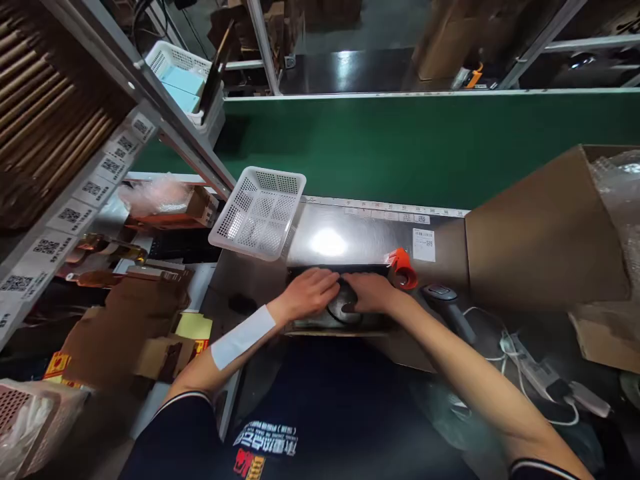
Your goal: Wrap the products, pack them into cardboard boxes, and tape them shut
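Both hands, left hand (311, 291) and right hand (367, 292), lie flat with fingers loosely curled over a dark rounded thing (343, 307); actual grip, can't tell. That orange tape roll (403, 269) just beside could easily get knocked off the surface (350, 233).

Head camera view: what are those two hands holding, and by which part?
Both the left hand and right hand rest on a dark, blurred object; what it is, and any grip, cannot be told.

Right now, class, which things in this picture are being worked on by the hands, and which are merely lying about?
In hand:
left hand
right hand
dark rounded item beneath both hands

Lying about:
white basket
orange tape roll
handheld scanner
cardboard box
power strip
green conveyor belt
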Demonstrator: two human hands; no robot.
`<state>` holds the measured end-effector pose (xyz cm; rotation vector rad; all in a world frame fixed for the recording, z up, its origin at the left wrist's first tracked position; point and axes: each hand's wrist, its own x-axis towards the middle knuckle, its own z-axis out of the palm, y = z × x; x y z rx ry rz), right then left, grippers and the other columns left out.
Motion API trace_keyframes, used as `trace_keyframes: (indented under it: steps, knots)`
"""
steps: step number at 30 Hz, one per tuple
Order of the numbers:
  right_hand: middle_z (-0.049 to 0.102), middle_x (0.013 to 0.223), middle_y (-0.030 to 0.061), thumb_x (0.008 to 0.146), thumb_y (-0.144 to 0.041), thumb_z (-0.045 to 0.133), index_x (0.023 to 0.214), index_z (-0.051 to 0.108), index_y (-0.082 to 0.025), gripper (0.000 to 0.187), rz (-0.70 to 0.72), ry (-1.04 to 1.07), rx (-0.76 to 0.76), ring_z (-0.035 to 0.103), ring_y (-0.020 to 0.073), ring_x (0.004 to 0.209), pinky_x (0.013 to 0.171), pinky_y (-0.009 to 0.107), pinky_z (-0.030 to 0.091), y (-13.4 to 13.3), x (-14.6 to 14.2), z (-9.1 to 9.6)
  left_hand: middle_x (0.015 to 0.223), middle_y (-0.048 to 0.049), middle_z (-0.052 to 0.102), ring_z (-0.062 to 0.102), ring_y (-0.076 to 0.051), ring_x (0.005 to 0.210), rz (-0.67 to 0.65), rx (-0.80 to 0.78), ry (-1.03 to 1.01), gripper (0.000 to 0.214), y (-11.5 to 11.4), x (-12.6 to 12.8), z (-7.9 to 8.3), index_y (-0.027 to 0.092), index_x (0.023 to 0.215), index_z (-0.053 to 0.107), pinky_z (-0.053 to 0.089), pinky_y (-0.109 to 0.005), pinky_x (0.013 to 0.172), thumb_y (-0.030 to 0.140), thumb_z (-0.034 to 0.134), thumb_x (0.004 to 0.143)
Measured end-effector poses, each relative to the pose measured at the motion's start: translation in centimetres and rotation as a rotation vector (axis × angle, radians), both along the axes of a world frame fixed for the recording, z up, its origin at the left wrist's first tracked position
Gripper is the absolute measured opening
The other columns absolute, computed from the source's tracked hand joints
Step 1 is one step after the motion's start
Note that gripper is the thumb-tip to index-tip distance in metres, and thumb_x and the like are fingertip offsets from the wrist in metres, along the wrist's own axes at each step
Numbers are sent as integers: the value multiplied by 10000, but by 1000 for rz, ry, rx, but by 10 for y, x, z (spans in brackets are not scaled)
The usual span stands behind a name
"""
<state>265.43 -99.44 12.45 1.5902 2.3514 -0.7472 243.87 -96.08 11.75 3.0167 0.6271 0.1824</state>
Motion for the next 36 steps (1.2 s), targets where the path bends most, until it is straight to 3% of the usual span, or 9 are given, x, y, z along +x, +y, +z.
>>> trace_keyframes:
  steps: [5, 9, 11, 14, 17, 21, 28, 32, 36]
  knots:
    - [768, 1169, 113, 822, -263, 740, 1254, 673, -160, 449, 7, 225, -43, 739, 266, 1005, 807, 323, 560, 7, 24, 3, 1380, -158, 635, 622, -293, 1264, 87, -124, 184, 571, -20, 22, -9, 172, 1466, 506, 565, -408, 975, 163, 604, 905]
    - [714, 1321, 116, 972, -205, 524, 1347, 625, -171, 389, -121, 457, 311, 687, 232, 1179, 973, 355, 550, -30, 49, -12, 1323, -176, 659, 674, -309, 1148, 236, -258, 288, 643, -16, 25, -12, 127, 1477, 470, 575, -415, 901, 143, 648, 859]
    - [723, 1274, 134, 1006, -176, 435, 1268, 661, -154, 347, -165, 396, 487, 686, 243, 1148, 940, 368, 555, -44, 51, -14, 1300, -184, 671, 681, -324, 1138, 281, -311, 292, 581, -10, 28, -11, 112, 1419, 513, 576, -427, 893, 160, 668, 862]
    - [728, 1172, 155, 928, -111, 507, 1211, 676, -124, 330, -76, 167, 512, 680, 273, 1032, 833, 370, 538, -49, 39, -10, 1198, -164, 708, 704, -323, 1069, 293, -374, 337, 444, -4, 34, -4, 133, 1318, 572, 585, -411, 822, 219, 676, 895]
    - [705, 1135, 167, 845, -59, 568, 1282, 642, -94, 444, -52, -27, 449, 652, 289, 1007, 804, 367, 490, -42, 23, -2, 1090, -143, 721, 710, -291, 972, 286, -281, 359, 307, -7, 34, 8, 133, 1228, 611, 581, -384, 772, 162, 620, 923]
    - [688, 1051, 137, 899, -95, 559, 1161, 680, -128, 291, -62, -66, 408, 630, 286, 987, 777, 363, 441, -36, 18, 2, 1208, -146, 692, 665, -270, 1093, 240, -59, 153, 282, -17, 22, 19, 154, 1264, 618, 565, -395, 921, 179, 513, 1004]
    - [627, 1313, 200, 923, -200, 612, 1285, 632, -109, 374, -96, 15, 614, 563, 329, 1133, 927, 418, 449, -45, 24, -17, 1488, -203, 551, 494, -321, 1405, 309, 39, 92, 630, -38, 6, -3, 70, 1560, 386, 392, -480, 1203, 169, 534, 956]
    - [605, 1362, 217, 915, -159, 584, 1396, 587, -91, 486, -163, 18, 672, 572, 326, 1140, 946, 428, 475, -54, 21, -29, 1535, -213, 505, 489, -346, 1388, 364, 24, 70, 697, -54, 2, -12, 80, 1592, 352, 449, -487, 1133, 275, 585, 964]
    - [639, 1352, 213, 919, -159, 587, 1392, 619, -99, 478, -191, -31, 647, 577, 341, 1189, 952, 442, 507, -68, 16, -31, 1344, -197, 630, 583, -328, 1216, 401, -47, 63, 595, -60, 6, -4, 97, 1512, 492, 529, -464, 992, 349, 602, 985]
